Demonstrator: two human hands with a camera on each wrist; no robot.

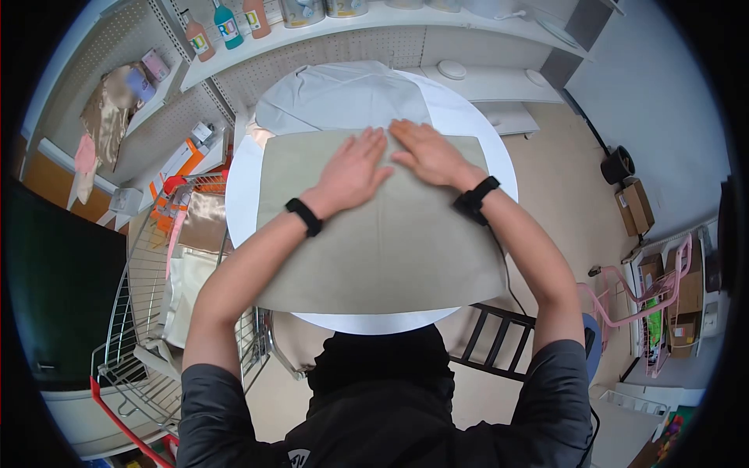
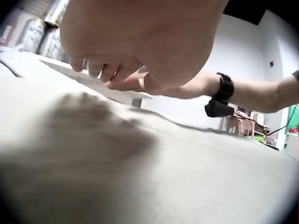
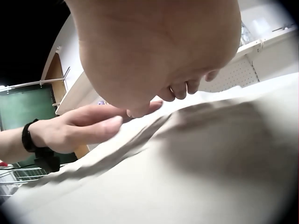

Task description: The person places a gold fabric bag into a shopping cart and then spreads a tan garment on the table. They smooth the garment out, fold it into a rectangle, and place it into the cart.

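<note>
Read "R" on bottle labels point(image 1: 228, 30). Find left hand point(image 1: 353, 170) and right hand point(image 1: 437, 156) open over olive cloth point(image 1: 382, 257), toward far edge of table point(image 1: 503, 175); cannot confirm contact.

From above the counter's point(image 1: 242, 204) near edge, my head view is looking forward and steeply down, farthest back. My wrist views are facing the shelf point(image 1: 328, 33) side from close beneath the left hand point(image 1: 355, 170) and right hand point(image 1: 434, 154), skimming the cloth point(image 1: 378, 257); all three are sharing cloth and both hands.
</note>
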